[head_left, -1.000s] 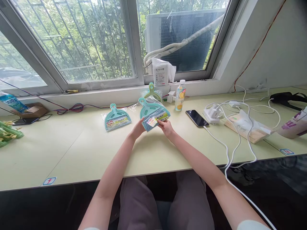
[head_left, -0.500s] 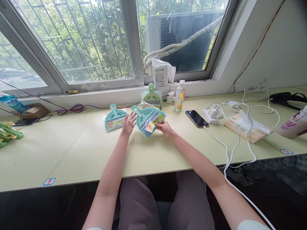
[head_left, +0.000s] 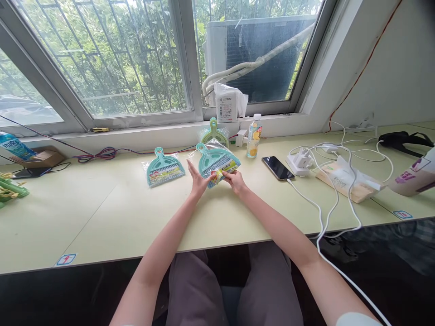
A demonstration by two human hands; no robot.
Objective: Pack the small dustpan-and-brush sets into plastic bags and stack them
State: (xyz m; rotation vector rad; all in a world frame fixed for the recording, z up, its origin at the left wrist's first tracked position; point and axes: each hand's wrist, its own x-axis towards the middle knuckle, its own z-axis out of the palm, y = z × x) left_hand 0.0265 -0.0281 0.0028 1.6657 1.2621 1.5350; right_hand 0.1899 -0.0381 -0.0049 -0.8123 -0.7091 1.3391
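Observation:
A teal dustpan-and-brush set [head_left: 217, 160] in clear wrap is held tilted above the table, handle toward the upper left. My left hand [head_left: 200, 182] grips its lower left edge, thumb on the front and other fingers partly behind it. On its lower right edge, my right hand [head_left: 235, 181] pinches the set beside the yellow label. A second wrapped teal set [head_left: 164, 170] lies on the table to the left. Behind the held set, a green wrapped set [head_left: 213, 131] leans against the window ledge.
Behind stand a drink bottle [head_left: 254, 136] and a tissue pack [head_left: 227, 105]. To the right are a phone [head_left: 277, 168], a power strip [head_left: 299, 164], white cables and a face tissue pack [head_left: 350, 181]. A cardboard box [head_left: 47, 158] sits at the far left.
My left hand has moved from open beside the held set to a grip on its lower left edge. The set has turned more upright and shifted slightly right.

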